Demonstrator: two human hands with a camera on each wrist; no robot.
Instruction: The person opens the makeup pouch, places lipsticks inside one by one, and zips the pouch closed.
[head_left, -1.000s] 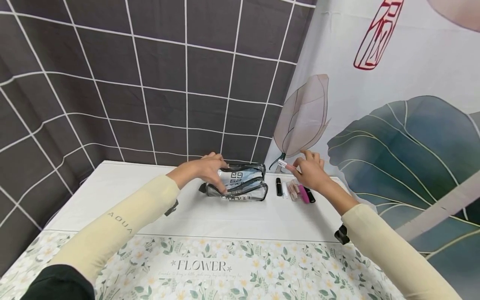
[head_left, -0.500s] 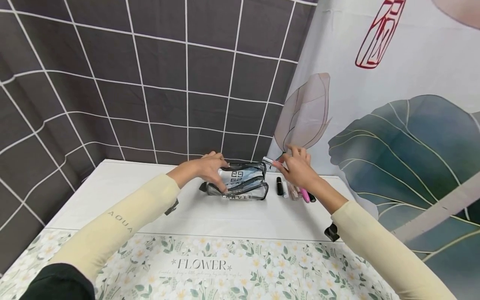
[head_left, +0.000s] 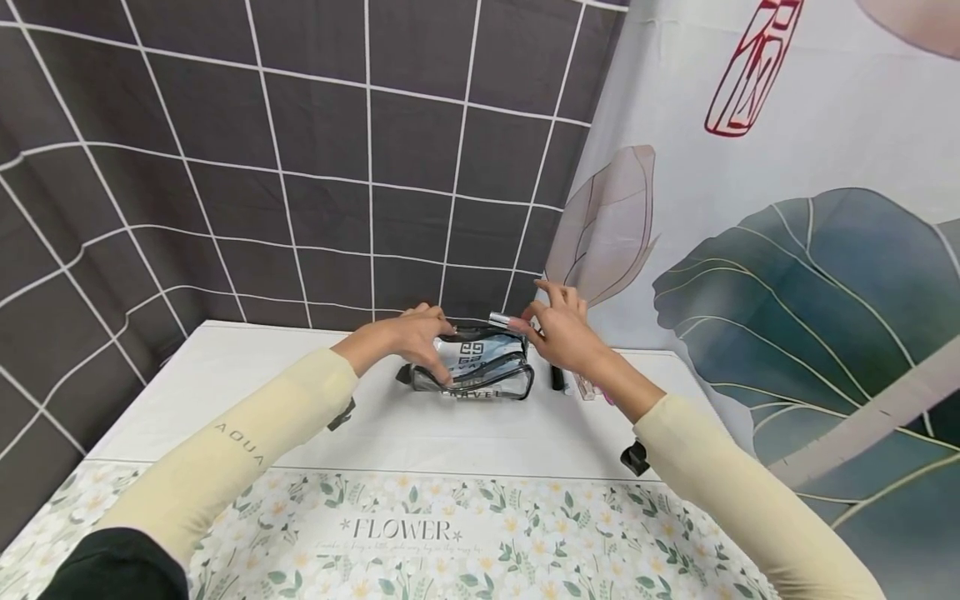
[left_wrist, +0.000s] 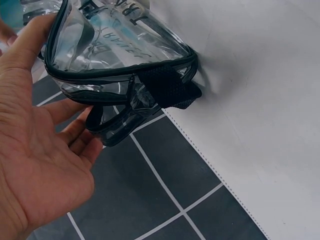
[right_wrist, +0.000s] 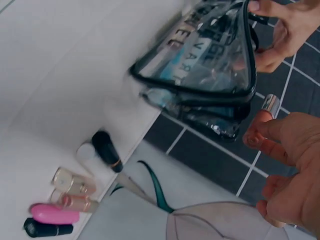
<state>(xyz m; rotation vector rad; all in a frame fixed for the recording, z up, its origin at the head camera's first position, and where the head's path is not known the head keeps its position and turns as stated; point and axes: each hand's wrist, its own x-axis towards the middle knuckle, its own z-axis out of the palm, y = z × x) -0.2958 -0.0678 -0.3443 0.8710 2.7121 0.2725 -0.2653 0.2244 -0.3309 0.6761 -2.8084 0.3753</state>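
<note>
In the head view my left hand (head_left: 416,337) holds the near-left side of a clear zip travel pouch (head_left: 483,358) with black trim and printed lettering. The left wrist view shows the thumb on one side of the pouch (left_wrist: 115,55) and the fingers curled round the other. My right hand (head_left: 564,333) pinches a pinkish lip gloss tube (right_wrist: 261,122) with a silver cap between thumb and fingers. Its silver end points left, over the pouch's upper right edge in the head view. The pouch's top zip stands apart, with something bluish showing inside.
Beside the pouch lies a row of cosmetics: a black tube (right_wrist: 106,150), a white tube (right_wrist: 90,159), small clear-and-gold bottles (right_wrist: 72,181), a bright pink item (right_wrist: 54,213) and another black tube (right_wrist: 47,228). Dark grid cloth (head_left: 315,167) hangs behind the white table (head_left: 300,417).
My right hand has moved left with the lip gloss tube, from above the row of cosmetics to above the pouch. My left hand and the pouch have stayed in place.
</note>
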